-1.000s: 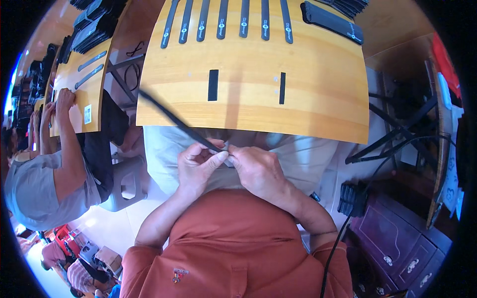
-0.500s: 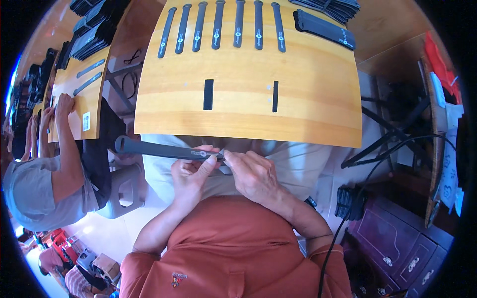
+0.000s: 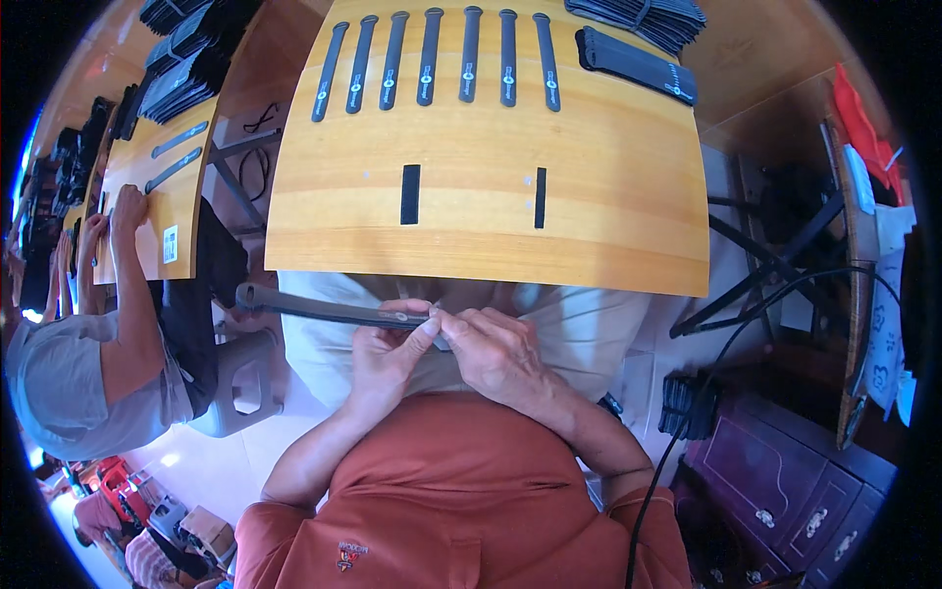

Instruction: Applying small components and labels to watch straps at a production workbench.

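My left hand (image 3: 383, 355) is closed on a dark grey strap (image 3: 319, 308) between thumb and fingers, near the strap's printed end. The strap reaches out to the left over my lap, and its far end has a rounded tip with a slot. Close against it, my right hand (image 3: 496, 348) pinches the strap's right end; my fingers hide most of that end. Both hands are in front of my belly, just below the table's near edge. Several similar straps (image 3: 469, 59) lie in a row across the far part of the wooden table (image 3: 471, 250).
Two black strips (image 3: 410, 194) are fixed to the tabletop. Strap stacks (image 3: 638, 67) sit at its far right. At left, a co-worker (image 3: 93, 363) sits at another table (image 3: 186, 211) with straps. A black cable (image 3: 731, 339) hangs at right, near dark red drawers (image 3: 765, 471).
The strap has turned slightly, showing more of its edge and less of its flat face. Both hands keep their hold, with little shift. The view has moved slightly.
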The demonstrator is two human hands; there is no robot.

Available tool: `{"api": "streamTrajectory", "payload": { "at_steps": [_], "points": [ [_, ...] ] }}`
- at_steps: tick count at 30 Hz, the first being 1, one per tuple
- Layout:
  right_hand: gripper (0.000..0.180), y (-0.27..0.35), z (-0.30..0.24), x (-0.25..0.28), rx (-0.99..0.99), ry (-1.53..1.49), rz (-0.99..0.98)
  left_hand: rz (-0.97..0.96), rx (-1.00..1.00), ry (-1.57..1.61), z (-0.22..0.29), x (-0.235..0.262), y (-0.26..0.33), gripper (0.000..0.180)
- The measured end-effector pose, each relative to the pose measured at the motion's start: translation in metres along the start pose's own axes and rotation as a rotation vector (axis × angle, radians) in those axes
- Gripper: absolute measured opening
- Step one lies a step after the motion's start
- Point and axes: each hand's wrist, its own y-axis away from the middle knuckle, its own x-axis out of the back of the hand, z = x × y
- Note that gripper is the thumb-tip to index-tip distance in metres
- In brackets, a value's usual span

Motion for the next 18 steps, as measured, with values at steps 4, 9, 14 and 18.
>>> {"api": "streamTrajectory", "payload": {
  "at_steps": [4, 9, 14, 18],
  "points": [
    [0.024, -0.001, 0.001, 0.006, -0.079, -0.119, -0.049, -0.032, 0.036, -0.069, -0.001, 0.007, 0.000, 0.023],
    [0.024, -0.001, 0.004, 0.021, -0.067, -0.193, -0.210, -0.240, 0.020, -0.363, 0.011, 0.017, 0.006, 0.029],
    [0.024, -0.006, 0.008, 0.032, -0.025, -0.198, -0.419, -0.444, 0.094, -0.596, 0.030, 0.026, 0.000, 0.036],
    [0.023, -0.013, 0.008, 0.037, 0.037, -0.217, -0.603, -0.691, 0.031, -0.746, 0.032, 0.035, -0.005, 0.038]
  ]
}}
